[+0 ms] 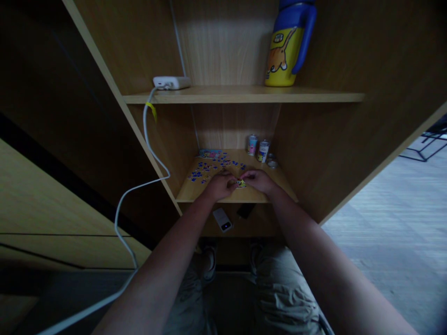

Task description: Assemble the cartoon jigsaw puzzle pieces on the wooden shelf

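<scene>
While your left hand [220,186] and right hand [259,180] flank one puzzle section [241,184], two cans [263,151] stand back right.
Fingers [249,173] at its edges, can't tell if gripping; one bottle [285,53] above.

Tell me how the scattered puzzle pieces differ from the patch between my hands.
The scattered puzzle pieces look mostly blue; the patch shows yellow. The pieces spread toward the left and back; the patch is near the front, between left hand and right hand. Both share one shelf.
</scene>
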Available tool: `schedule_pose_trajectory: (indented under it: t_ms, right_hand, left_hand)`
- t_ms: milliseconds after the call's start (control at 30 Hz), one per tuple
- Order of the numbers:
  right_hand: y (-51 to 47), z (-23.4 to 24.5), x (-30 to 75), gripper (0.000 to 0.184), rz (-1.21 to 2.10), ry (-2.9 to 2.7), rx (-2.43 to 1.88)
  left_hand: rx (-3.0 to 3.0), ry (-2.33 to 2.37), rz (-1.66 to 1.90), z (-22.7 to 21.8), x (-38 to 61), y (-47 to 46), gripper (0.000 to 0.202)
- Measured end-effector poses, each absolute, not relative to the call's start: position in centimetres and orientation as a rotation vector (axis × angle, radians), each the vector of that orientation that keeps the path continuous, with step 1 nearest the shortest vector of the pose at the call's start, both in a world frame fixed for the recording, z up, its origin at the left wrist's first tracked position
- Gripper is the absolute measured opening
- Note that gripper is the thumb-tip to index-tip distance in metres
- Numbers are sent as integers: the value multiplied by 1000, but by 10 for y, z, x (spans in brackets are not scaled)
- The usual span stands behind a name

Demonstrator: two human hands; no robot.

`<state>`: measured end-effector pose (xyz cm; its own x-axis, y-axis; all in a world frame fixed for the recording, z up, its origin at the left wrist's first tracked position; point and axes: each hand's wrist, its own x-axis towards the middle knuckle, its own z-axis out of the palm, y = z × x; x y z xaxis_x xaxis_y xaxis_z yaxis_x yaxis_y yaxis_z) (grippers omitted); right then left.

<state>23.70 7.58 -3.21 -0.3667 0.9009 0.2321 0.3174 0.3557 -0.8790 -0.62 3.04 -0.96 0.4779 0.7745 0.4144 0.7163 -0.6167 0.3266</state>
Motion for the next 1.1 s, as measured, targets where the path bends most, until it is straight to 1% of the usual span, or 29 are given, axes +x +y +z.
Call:
schedule_pose_trajectory:
  t_ms: [400, 600, 1100]
  right_hand:
    - [77, -33, 235, 20, 966, -1914, -990]
    - [75, -33, 236, 15, 880, -1936, -1015]
    - [74, -35, 233, 14, 712, -1977, -1038]
  left_hand:
    - [2631, 1337, 790, -7, -6, 28, 16]
    - [2618, 1328, 803, -8, -6, 29, 15]
    - [2623, 1365, 804, -8, -5, 28, 15]
